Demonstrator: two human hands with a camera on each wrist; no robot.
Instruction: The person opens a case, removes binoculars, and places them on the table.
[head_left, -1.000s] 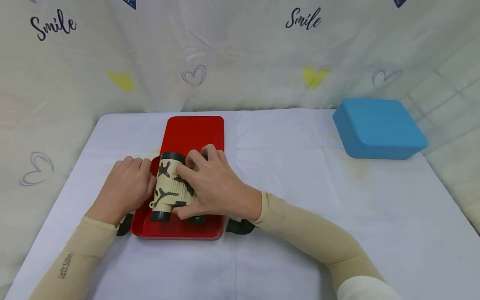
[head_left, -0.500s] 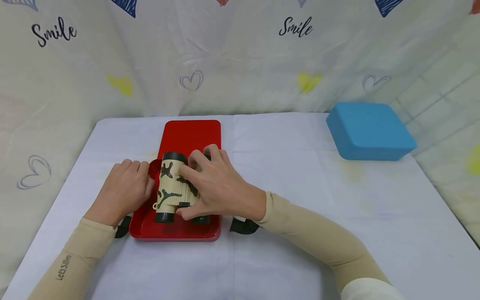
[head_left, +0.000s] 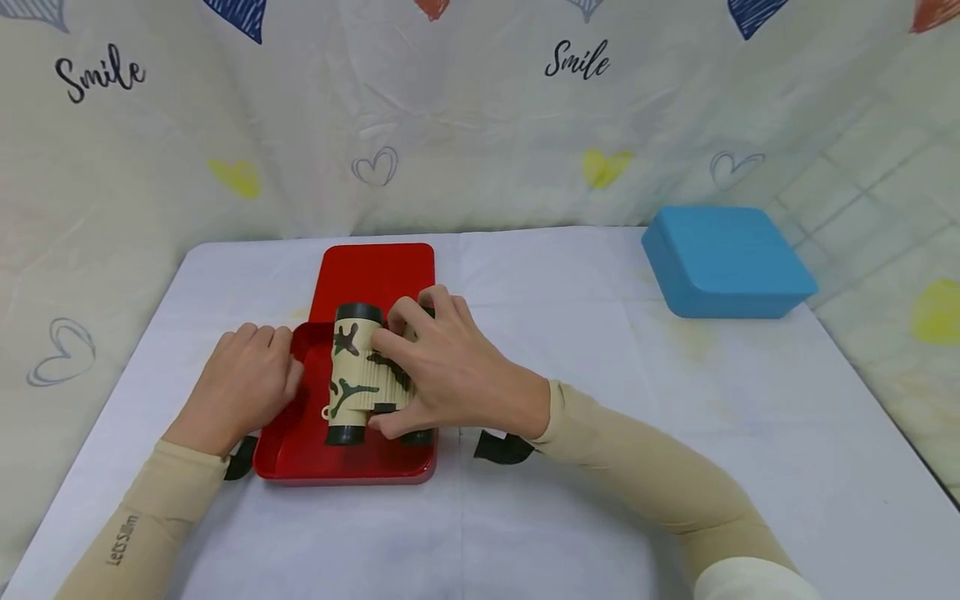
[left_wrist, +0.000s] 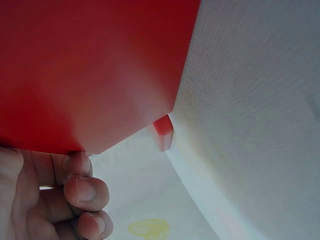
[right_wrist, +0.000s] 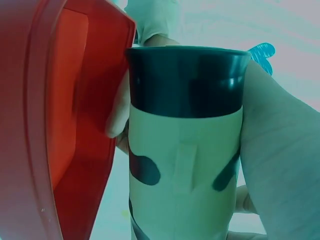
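My left hand [head_left: 243, 375] grips the left wall of a red box [head_left: 288, 442], its knuckles up at the far left corner. In the left wrist view, curled fingers [left_wrist: 86, 192] meet the lower edge of the smooth red box [left_wrist: 105, 70]. My right hand [head_left: 450, 371] holds camouflage-patterned binoculars [head_left: 347, 375] with black ends over the box, thumb at the near end and fingers spread across the top. One barrel lies partly hidden under that hand. The right wrist view shows the binoculars [right_wrist: 185, 165] close up, beside the box's open side [right_wrist: 90, 115].
A flat red lid [head_left: 378, 271] lies on the white-covered table [head_left: 562, 333] just behind the box. At the back right corner stands a blue box [head_left: 727, 258]. A printed curtain [head_left: 480, 108] hangs along the table's far edge. Dark straps [head_left: 504, 448] show beneath both wrists.
The binoculars and right hand have shifted right relative to the red box, baring more of its left inside. The left hand keeps its hold. The head view has tilted slightly upward.
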